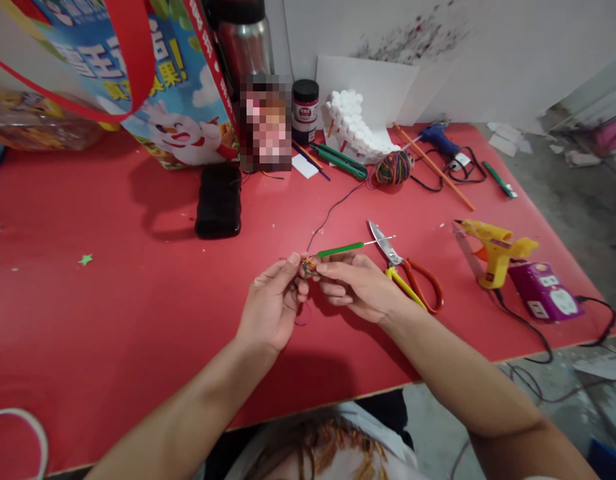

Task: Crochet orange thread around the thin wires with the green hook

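Between my fingertips sits a small multicoloured piece of yarn work (309, 267), partly covered by the fingers. My left hand (275, 297) pinches its left side, thumb on top. My right hand (355, 283) grips the right side of the same piece. A crochet hook (341, 250) with a green handle lies across the top of the right fingers, its thin metal end pointing right. From the piece a dark strand (328, 212) runs up to a multicoloured yarn ball (395, 168) farther back. A loose yarn end hangs below the fingers.
Scissors (413, 270) lie open-bladed right of my right hand. Farther right are a yellow glue gun (501, 250) and a purple power block (545, 290) with cords. A black case (219, 202), green cutter (339, 161), jar (305, 112) and large bag (173, 87) stand behind.
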{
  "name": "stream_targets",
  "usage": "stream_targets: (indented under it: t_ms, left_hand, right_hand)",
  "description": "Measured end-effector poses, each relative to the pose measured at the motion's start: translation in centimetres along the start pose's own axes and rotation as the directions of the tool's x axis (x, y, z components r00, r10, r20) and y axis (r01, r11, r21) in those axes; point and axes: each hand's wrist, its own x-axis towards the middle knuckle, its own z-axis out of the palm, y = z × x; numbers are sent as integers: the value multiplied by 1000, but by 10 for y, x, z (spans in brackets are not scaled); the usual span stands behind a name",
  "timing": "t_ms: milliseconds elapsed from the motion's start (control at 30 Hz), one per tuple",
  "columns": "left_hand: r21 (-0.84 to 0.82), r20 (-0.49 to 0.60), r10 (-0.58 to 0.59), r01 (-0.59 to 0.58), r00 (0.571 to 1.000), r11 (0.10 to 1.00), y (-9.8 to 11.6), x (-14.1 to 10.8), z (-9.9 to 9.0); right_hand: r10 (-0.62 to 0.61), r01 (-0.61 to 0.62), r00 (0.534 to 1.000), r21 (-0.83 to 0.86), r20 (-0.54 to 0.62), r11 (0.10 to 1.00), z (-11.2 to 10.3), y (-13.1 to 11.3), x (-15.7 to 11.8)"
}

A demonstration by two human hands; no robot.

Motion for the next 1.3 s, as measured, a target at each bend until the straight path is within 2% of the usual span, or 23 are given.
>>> stream_targets:
  t_ms: [200, 400, 633, 867, 1200, 1300]
  left_hand:
    - [-17, 13, -1, 1, 1000, 1000, 0, 3, -2]
    - [-51, 42, -17, 19, 999, 999, 2, 5, -3]
    - [-26, 41, 39, -38, 998, 999, 2, 4, -3]
    - [-56, 48, -3, 6, 999, 998, 1, 7, -3]
    - [-30, 88, 62, -60, 994, 998, -1, 5, -3]
    - [-52, 95, 37, -32, 995, 998, -2, 6, -4]
  right_hand:
    - [-16, 16, 1000, 25, -3, 1000, 2, -2, -1]
    - [-70, 68, 995, -26, -69, 997, 0, 1, -1]
    - [-112, 112, 991, -7, -78, 994, 4, 3, -1]
    - [-118, 118, 989, -2, -92, 993, 3, 4, 1]
    - [-177, 168, 980, -98, -91, 981, 5, 4, 2]
    - [-215, 200, 970, -126, -115, 972, 2, 7, 3]
